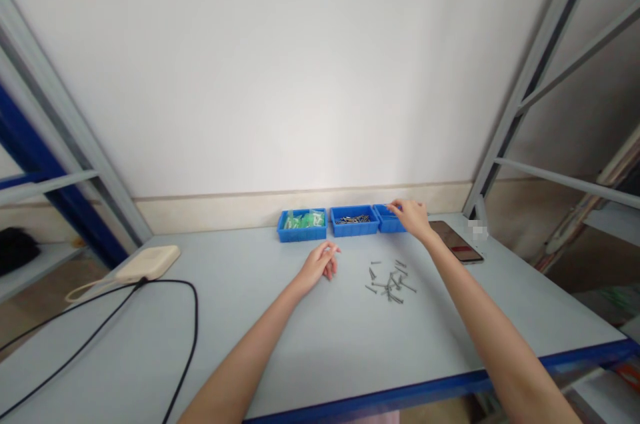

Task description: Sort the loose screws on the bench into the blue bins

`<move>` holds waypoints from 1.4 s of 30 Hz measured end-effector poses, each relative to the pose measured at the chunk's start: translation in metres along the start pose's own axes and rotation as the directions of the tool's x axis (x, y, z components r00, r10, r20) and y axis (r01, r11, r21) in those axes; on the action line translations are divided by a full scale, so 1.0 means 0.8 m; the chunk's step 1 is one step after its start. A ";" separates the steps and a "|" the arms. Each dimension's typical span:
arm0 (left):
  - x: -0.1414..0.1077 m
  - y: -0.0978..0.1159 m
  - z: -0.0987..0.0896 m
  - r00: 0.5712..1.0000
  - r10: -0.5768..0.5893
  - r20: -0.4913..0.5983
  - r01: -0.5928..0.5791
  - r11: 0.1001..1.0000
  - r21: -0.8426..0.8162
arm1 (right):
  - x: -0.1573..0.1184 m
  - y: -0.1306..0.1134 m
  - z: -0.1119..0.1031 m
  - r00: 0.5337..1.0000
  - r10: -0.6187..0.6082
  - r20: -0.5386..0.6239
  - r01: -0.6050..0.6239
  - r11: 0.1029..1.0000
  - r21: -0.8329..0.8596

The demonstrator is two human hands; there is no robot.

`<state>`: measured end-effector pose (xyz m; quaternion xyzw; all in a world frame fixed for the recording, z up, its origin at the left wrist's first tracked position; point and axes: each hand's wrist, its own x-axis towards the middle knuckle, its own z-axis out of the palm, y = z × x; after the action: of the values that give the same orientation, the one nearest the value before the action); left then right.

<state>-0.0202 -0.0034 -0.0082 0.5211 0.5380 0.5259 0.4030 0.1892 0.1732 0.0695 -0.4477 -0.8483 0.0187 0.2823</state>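
The right grip, fingers bunched, sits at the rim of a blue plastic bin, whether clamped unclear; loose screws lie just below it on the worktop; the left grip rests loosely apart

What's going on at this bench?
A person's right hand has its fingers at the rim of a small blue plastic bin, the rightmost of three in a row. The loosely curled left hand is near a scattered pile of loose metal screws on the pale table. The middle blue bin holds more screws.
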 end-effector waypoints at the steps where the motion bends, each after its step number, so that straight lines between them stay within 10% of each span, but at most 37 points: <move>1: 0.001 -0.002 -0.001 1.000 -0.001 0.000 0.001 1.000 0.001 | 0.008 0.006 -0.001 0.999 0.013 -0.048 -0.018 0.996 -0.093; 6: 0.003 -0.004 -0.001 1.000 -0.003 0.007 0.003 1.000 0.002 | -0.007 0.014 0.013 0.978 -0.133 0.162 0.135 0.991 -0.003; 10: 0.002 -0.004 0.003 0.999 0.004 0.037 -0.004 1.000 0.022 | -0.046 0.006 0.038 0.792 -0.361 0.492 0.203 0.916 0.345; 12: 0.001 -0.004 0.004 0.999 -0.001 0.044 0.000 1.000 0.031 | -0.060 0.002 0.050 0.773 -0.373 0.513 0.188 0.907 0.376; 27: -0.010 0.014 0.013 0.997 0.038 0.061 -0.049 0.982 0.181 | -0.107 -0.063 0.045 0.880 -0.447 0.159 0.230 0.695 0.681; 33: -0.018 0.022 0.025 0.992 0.042 0.120 -0.062 0.984 0.168 | -0.106 -0.074 0.045 0.950 -0.260 0.175 0.002 0.565 0.825; 42: -0.015 0.025 0.027 0.989 0.013 0.148 -0.024 0.997 0.072 | -0.113 -0.080 0.062 0.950 -0.306 0.056 0.150 0.611 0.777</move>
<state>0.0056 -0.0142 0.0073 0.5781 0.5208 0.4696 0.4172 0.1564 0.0765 0.0045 -0.1705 -0.8325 0.3799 0.3654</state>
